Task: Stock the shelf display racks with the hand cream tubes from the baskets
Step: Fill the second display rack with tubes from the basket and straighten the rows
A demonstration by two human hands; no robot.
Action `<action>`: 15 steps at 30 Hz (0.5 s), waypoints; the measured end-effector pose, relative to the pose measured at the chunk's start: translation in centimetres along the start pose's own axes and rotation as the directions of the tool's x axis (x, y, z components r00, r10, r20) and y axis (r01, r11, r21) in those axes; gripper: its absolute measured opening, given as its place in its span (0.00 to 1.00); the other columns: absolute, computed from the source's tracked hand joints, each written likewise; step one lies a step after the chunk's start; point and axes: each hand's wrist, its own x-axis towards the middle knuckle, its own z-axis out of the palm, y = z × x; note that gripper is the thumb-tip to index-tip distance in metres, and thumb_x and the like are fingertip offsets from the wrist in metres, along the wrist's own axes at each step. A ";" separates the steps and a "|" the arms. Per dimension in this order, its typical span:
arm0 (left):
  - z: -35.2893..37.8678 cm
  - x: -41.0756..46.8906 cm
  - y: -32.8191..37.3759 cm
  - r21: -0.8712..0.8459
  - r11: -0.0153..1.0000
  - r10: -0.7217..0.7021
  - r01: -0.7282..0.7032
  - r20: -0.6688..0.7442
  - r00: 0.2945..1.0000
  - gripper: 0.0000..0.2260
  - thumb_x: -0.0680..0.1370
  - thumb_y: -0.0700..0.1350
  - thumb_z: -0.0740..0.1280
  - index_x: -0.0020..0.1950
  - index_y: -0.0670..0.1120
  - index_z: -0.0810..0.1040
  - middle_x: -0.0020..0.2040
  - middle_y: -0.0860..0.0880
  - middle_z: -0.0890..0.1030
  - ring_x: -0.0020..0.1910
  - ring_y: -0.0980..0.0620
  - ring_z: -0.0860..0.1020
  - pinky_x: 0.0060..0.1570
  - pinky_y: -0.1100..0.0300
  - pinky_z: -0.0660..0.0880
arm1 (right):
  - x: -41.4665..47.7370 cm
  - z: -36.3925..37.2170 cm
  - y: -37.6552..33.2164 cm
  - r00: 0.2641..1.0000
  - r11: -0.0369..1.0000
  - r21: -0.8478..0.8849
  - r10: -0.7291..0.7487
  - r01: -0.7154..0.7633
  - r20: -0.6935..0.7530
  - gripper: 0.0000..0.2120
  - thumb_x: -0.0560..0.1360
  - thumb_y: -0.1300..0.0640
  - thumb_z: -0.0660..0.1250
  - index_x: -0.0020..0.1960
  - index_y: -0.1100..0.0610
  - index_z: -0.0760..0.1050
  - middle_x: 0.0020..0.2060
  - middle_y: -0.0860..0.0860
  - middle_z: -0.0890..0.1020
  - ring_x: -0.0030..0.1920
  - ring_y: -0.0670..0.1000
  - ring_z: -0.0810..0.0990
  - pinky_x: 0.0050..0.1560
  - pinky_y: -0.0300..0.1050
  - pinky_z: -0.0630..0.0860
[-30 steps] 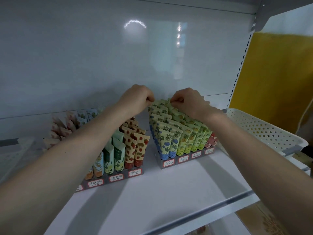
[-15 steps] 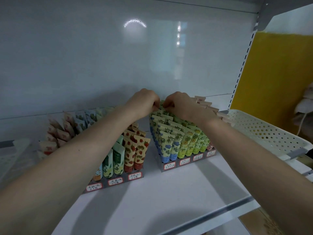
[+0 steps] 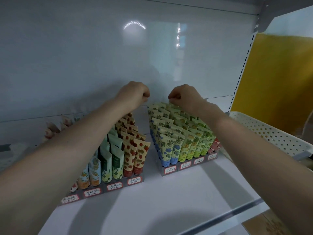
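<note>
Two grey display racks stand on the white shelf [image 3: 169, 200]. The left rack [image 3: 108, 189] holds orange, green and strawberry hand cream tubes [image 3: 135, 158]. The right rack [image 3: 186, 167] is packed with blue, pineapple and green tubes [image 3: 176, 146]. My left hand [image 3: 133, 94] hovers with curled fingers over the gap behind the racks and holds nothing I can see. My right hand [image 3: 184, 97], also curled, sits just above the back row of the right rack, its fingertips at the tube tops. No tube shows inside either hand.
A white perforated basket [image 3: 271, 133] sits at the shelf's right end, its inside hidden. More pale tubes [image 3: 57, 126] stand behind my left forearm. The shelf's back panel is close behind both hands. A yellow wall lies beyond the right upright.
Both hands were together on the back tubes of the right rack. They have lifted and moved apart, the left one drifting left off the tubes.
</note>
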 end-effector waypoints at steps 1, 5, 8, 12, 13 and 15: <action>0.3 0.1 0.1 0.006 1.000 0.012 -0.012 0.036 0.999 0.12 0.77 0.39 0.65 0.59 0.39 0.78 0.58 0.41 0.79 0.56 0.44 0.77 0.57 0.57 0.69 | 0.2 0.2 -0.1 1.000 1.000 -0.013 -0.010 0.010 0.015 0.10 0.77 0.63 0.63 0.57 0.61 0.78 0.56 0.56 0.80 0.56 0.53 0.77 0.56 0.41 0.72; 1.2 0.6 0.4 0.017 0.999 0.032 -0.035 0.140 0.990 0.11 0.76 0.40 0.68 0.57 0.39 0.80 0.56 0.42 0.80 0.55 0.45 0.77 0.53 0.60 0.69 | 1.0 0.9 -0.6 0.997 0.998 -0.032 -0.042 0.045 0.069 0.10 0.76 0.62 0.63 0.55 0.61 0.79 0.55 0.55 0.80 0.56 0.54 0.77 0.58 0.45 0.73; 1.5 0.8 0.3 0.013 0.999 0.036 -0.038 0.127 0.991 0.09 0.76 0.39 0.68 0.54 0.39 0.81 0.55 0.42 0.81 0.53 0.45 0.78 0.52 0.60 0.69 | 1.5 1.3 -0.7 0.993 0.995 -0.075 -0.058 0.066 0.102 0.09 0.76 0.62 0.64 0.55 0.60 0.79 0.54 0.55 0.80 0.55 0.54 0.78 0.57 0.45 0.74; 1.8 0.8 0.3 0.021 0.999 0.034 -0.037 0.104 0.994 0.08 0.76 0.37 0.67 0.53 0.39 0.82 0.55 0.41 0.81 0.53 0.44 0.78 0.49 0.61 0.68 | 1.9 1.9 -0.6 0.993 0.992 -0.110 -0.050 0.061 0.104 0.09 0.75 0.63 0.64 0.52 0.58 0.80 0.52 0.55 0.81 0.53 0.55 0.79 0.55 0.47 0.75; 1.9 0.9 0.2 0.021 0.999 0.037 -0.040 0.101 0.994 0.08 0.76 0.37 0.66 0.53 0.39 0.82 0.54 0.41 0.81 0.53 0.44 0.78 0.49 0.61 0.68 | 1.9 2.0 -0.6 0.994 0.992 -0.111 -0.048 0.059 0.099 0.09 0.75 0.63 0.64 0.52 0.58 0.80 0.52 0.55 0.81 0.53 0.55 0.79 0.55 0.47 0.75; 1.9 0.9 0.1 0.022 0.999 0.040 -0.042 0.106 0.994 0.08 0.76 0.37 0.66 0.52 0.39 0.82 0.54 0.41 0.81 0.53 0.44 0.78 0.50 0.60 0.69 | 1.9 2.2 -0.6 0.994 0.991 -0.117 -0.049 0.061 0.102 0.09 0.75 0.63 0.63 0.52 0.58 0.80 0.52 0.55 0.81 0.53 0.55 0.79 0.56 0.48 0.75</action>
